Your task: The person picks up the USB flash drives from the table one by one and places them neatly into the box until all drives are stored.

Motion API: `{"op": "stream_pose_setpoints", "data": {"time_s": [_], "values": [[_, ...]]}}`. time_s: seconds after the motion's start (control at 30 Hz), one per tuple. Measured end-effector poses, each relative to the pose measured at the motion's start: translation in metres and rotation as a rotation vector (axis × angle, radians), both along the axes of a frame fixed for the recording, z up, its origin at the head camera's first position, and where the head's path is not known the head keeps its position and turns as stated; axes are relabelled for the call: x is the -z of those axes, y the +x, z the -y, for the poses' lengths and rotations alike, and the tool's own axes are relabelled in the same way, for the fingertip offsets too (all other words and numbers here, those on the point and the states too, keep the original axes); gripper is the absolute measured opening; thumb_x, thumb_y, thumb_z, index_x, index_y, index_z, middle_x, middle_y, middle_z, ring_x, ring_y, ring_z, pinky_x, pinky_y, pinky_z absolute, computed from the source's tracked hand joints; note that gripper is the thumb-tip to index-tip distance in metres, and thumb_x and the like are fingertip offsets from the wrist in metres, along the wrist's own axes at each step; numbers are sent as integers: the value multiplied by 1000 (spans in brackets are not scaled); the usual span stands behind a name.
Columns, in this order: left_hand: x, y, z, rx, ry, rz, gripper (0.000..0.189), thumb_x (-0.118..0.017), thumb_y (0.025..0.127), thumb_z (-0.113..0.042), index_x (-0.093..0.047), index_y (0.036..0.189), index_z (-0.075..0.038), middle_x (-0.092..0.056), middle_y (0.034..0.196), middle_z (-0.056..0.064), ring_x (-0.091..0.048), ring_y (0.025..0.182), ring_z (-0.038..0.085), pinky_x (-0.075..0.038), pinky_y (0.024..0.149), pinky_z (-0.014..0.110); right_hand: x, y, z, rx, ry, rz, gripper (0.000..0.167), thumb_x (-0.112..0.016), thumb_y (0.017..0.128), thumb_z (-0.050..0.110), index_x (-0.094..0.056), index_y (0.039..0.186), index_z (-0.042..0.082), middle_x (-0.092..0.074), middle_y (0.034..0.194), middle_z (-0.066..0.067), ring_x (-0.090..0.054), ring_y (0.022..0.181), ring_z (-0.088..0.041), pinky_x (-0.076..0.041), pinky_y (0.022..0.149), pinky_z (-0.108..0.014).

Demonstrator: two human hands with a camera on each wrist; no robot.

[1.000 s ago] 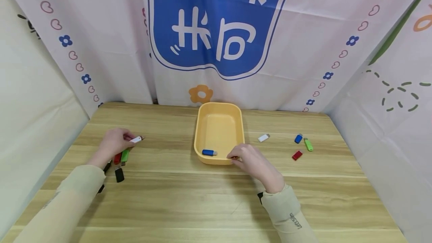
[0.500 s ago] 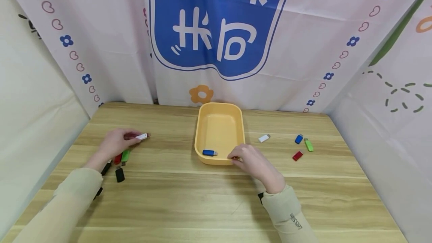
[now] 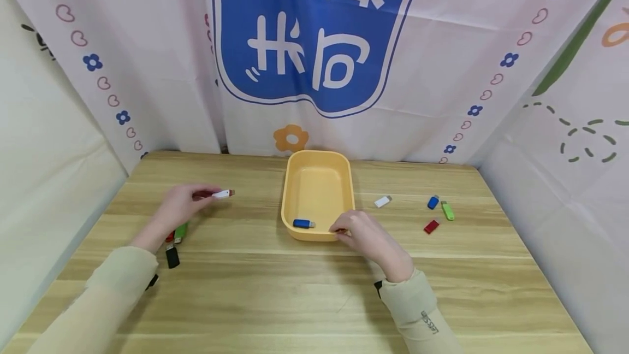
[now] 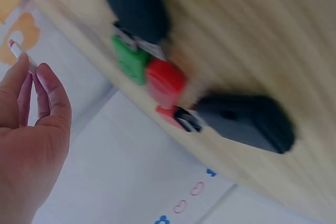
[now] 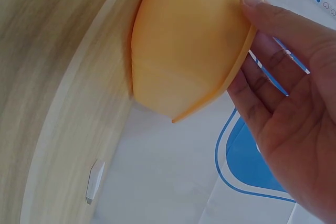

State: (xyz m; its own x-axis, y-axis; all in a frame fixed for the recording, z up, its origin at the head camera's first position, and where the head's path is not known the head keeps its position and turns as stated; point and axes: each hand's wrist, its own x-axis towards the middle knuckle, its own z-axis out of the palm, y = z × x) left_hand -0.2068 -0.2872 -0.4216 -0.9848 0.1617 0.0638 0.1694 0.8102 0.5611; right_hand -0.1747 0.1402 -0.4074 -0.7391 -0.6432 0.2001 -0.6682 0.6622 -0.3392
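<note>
Wood-grain table [image 3: 275, 299] beneath the left hand [image 3: 181, 204] and right hand [image 3: 372, 240]; yellow rounded-rectangular plastic box [image 3: 316, 190] between them, its rim pinched by the right; blue oblong USB drive [image 3: 302, 224] inside, just left of that hand; slim white-and-red USB drive [image 3: 221, 194] pinched in the left.

tray [image 3: 318, 193] on table [image 3: 275, 294] | USB stick [image 3: 301, 224] in tray | four drives [image 3: 431, 226] right | cloth [image 3: 304, 92] behind

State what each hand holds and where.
Left hand: a white USB stick, by the end opposite its plug. Right hand: the yellow tray, by its near right corner.
</note>
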Motion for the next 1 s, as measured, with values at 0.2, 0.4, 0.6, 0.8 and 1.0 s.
{"op": "stream_pose_setpoints", "data": {"time_s": [0.2,0.4,0.6,0.8,1.0], "values": [[-5,-1,-15,10,6,-42,31,-67,96,-21,-70,124,-11,-71,119,19,-69,96,28,-54,74,33,-1,1,0,-12,-3,-11,12,-77,85,7,-79,96,12,-77,95,0,-71,89,-16,-58,79,-30],[-9,-1,-30,21,33,-74,29,-69,95,-20,-72,122,-11,-72,118,19,-69,91,26,-50,66,24,-1,1,-3,-12,-2,-27,14,-79,84,7,-79,97,12,-77,96,0,-70,91,-17,-58,80,-31],[-11,2,-45,47,64,-147,27,-72,91,-15,-74,118,-9,-72,116,19,-72,92,29,-57,70,28,-2,1,-4,-13,-11,-35,14,-79,83,6,-79,96,11,-77,96,0,-70,92,-17,-58,79,-31],[-10,3,-58,56,56,-172,26,-72,92,-16,-75,117,-11,-73,114,17,-72,92,28,-58,73,33,-3,0,-4,-15,-10,-12,14,-78,84,5,-79,97,11,-77,97,-1,-71,93,-17,-58,82,-32],[-11,3,-72,74,74,-182,25,-73,91,-15,-75,116,-10,-74,112,17,-70,89,24,-54,69,24,-3,1,-5,-13,-3,-13,14,-78,84,4,-80,96,11,-77,97,-1,-71,92,-17,-58,82,-31]]}}
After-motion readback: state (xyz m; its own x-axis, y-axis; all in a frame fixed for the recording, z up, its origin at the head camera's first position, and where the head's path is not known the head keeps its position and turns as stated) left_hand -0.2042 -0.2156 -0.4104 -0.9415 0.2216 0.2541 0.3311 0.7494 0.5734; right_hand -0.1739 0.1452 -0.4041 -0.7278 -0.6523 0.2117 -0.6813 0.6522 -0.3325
